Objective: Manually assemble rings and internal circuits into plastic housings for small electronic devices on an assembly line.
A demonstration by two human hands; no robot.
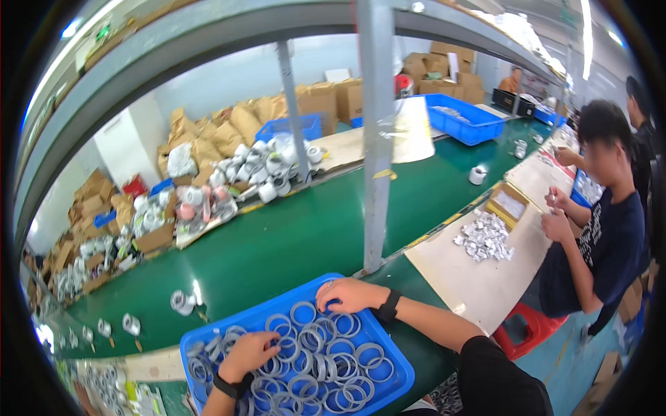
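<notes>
Left hand (251,353) and right hand (352,296) curl over a blue tray (401,380) of gray rings (320,367), their grip unclear.

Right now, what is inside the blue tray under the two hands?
Many grey rings lie overlapping in the blue tray. What is under the left hand, right hand and upper rings is covered; I cannot see it.

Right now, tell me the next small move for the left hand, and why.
I'd probably have the left hand pinch one of the gray rings: it is right over them, while the right hand is at the far rim of the blue tray.
</notes>
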